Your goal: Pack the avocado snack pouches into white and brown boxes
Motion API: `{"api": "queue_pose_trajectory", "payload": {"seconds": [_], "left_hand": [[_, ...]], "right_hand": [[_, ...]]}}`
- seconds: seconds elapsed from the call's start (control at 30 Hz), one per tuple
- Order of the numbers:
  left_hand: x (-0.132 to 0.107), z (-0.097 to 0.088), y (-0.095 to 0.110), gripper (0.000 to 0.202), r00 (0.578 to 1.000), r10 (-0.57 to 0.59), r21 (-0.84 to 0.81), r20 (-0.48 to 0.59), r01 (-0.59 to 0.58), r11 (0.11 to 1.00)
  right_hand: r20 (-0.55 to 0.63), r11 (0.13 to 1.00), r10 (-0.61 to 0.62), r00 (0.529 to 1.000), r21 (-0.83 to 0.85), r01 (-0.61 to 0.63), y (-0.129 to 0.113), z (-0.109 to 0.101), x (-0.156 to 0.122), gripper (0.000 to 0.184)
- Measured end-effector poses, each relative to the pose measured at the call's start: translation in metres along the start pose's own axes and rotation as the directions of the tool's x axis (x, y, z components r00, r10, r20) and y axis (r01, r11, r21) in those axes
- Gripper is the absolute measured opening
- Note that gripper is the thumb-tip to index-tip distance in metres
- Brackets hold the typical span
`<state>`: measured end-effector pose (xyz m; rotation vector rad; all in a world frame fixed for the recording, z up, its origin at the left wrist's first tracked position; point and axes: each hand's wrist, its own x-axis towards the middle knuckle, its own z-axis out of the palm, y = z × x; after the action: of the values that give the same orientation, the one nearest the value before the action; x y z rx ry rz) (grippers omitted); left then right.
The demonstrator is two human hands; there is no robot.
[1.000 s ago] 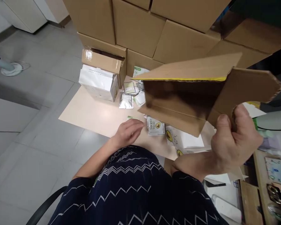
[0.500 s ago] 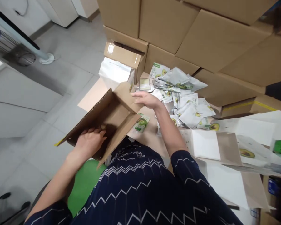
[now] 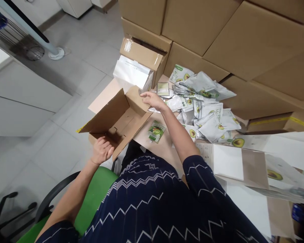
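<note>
An open brown cardboard box with its flaps spread sits at the left edge of a low beige table. My left hand curls its fingers round the box's near flap. My right hand reaches across and grips the far flap, fingers bent over its edge. A heap of white and silver avocado-print sachets lies just right of my right hand. One green sachet lies alone on the table below my right forearm.
Stacked brown cartons wall off the back. A small open carton with a white box stands behind the open box. Flat printed sheets lie at the right. I sit on a green chair; grey tiled floor lies to the left.
The box came down from my raised right hand to the table's left edge. My left hand moved from inside the box to its near flap. The view swung right, showing the sachet heap.
</note>
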<state>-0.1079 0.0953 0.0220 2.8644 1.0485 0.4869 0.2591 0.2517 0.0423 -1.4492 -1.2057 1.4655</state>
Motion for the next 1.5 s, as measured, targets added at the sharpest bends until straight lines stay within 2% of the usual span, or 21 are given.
{"api": "queue_pose_trajectory", "payload": {"seconds": [0.07,0.13,0.2,0.23,0.27,0.3,0.33,0.4,0.5,0.6,0.67,0.77,0.87,0.97,1.03,1.1,1.17,1.23,1.27,1.37,1.5], "left_hand": [[0.007,0.012,0.002,0.037,0.996,0.008,0.021,-0.093,-0.006,1.000],[0.017,0.022,0.009,0.038,0.989,-0.021,0.031,-0.145,0.026,0.999],[0.027,0.031,0.022,0.039,0.984,-0.067,0.042,-0.166,0.075,0.996],[0.032,0.035,0.029,0.039,0.981,-0.088,0.048,-0.172,0.098,0.994],[0.037,0.037,0.037,0.039,0.978,-0.106,0.054,-0.177,0.117,0.992],[0.041,0.039,0.045,0.038,0.976,-0.120,0.065,-0.182,0.134,0.989],[0.045,0.040,0.052,0.037,0.974,-0.129,0.082,-0.185,0.146,0.986],[0.051,0.040,0.065,0.036,0.975,-0.132,0.137,-0.177,0.157,0.978],[0.056,0.038,0.081,0.035,0.984,-0.121,0.220,-0.128,0.147,0.964],[0.059,0.037,0.093,0.033,0.992,-0.107,0.214,-0.070,0.119,0.970],[0.060,0.035,0.098,0.031,0.995,-0.095,0.185,-0.034,0.100,0.978],[0.063,0.029,0.104,0.030,0.996,-0.081,0.141,0.023,0.077,0.987],[0.068,0.023,0.110,0.031,0.994,-0.079,0.080,0.081,0.072,0.994],[0.073,0.020,0.119,0.028,0.990,-0.068,0.018,0.127,0.067,0.998],[0.075,0.021,0.125,0.024,0.987,-0.058,-0.012,0.148,0.060,0.998],[0.077,0.023,0.131,0.023,0.985,-0.050,-0.033,0.163,0.056,0.998],[0.078,0.026,0.134,0.023,0.983,-0.050,-0.044,0.175,0.058,0.997],[0.078,0.027,0.135,0.024,0.981,-0.051,-0.041,0.187,0.060,0.997],[0.079,0.027,0.135,0.024,0.980,-0.049,-0.037,0.193,0.058,0.998],[0.079,0.024,0.134,0.029,0.977,-0.041,-0.026,0.207,0.048,0.999],[0.082,0.019,0.135,0.045,0.959,-0.020,-0.026,0.283,0.029,0.999]], "right_hand": [[-0.135,0.995,-0.028,0.991,0.089,0.041,0.012,-0.003,-0.012,0.044],[-0.300,0.988,-0.013,0.954,0.141,0.058,0.035,-0.012,-0.035,0.052],[-0.443,0.999,0.018,0.896,0.041,0.000,0.065,-0.021,-0.070,0.056],[-0.487,0.994,0.019,0.873,-0.084,-0.068,0.082,-0.022,-0.090,0.056],[-0.478,0.958,0.006,0.878,-0.248,-0.141,0.098,-0.020,-0.110,0.059],[-0.427,0.894,-0.003,0.904,-0.406,-0.189,0.113,-0.015,-0.130,0.064],[-0.334,0.809,0.015,0.942,-0.550,-0.208,0.127,-0.007,-0.147,0.071],[-0.156,0.636,0.090,0.984,-0.751,-0.177,0.148,0.017,-0.171,0.083],[-0.061,0.455,0.117,0.991,-0.884,-0.108,0.163,0.052,-0.180,0.086],[-0.052,0.356,0.007,0.999,-0.933,-0.051,0.167,0.065,-0.173,0.069],[-0.043,0.311,-0.028,0.999,-0.950,-0.032,0.169,0.057,-0.170,0.057],[-0.111,0.279,0.006,0.994,-0.954,-0.108,0.170,0.026,-0.169,0.052],[-0.216,0.305,0.087,0.972,-0.923,-0.232,0.165,-0.011,-0.173,0.047],[-0.297,0.337,0.102,0.949,-0.888,-0.314,0.154,-0.035,-0.184,0.044],[-0.390,0.337,0.075,0.918,-0.856,-0.392,0.149,-0.041,-0.197,0.043],[-0.507,0.300,0.090,0.857,-0.807,-0.508,0.151,-0.041,-0.212,0.051],[-0.578,0.215,0.168,0.798,-0.769,-0.602,0.160,-0.039,-0.229,0.062],[-0.588,0.137,0.227,0.777,-0.770,-0.623,0.175,-0.038,-0.242,0.067],[-0.577,0.119,0.226,0.785,-0.783,-0.610,0.183,-0.039,-0.248,0.070],[-0.512,0.116,0.144,0.847,-0.841,-0.529,0.199,-0.047,-0.258,0.073],[-0.400,0.129,0.134,0.907,-0.900,-0.417,0.200,-0.063,-0.263,0.072]]}}
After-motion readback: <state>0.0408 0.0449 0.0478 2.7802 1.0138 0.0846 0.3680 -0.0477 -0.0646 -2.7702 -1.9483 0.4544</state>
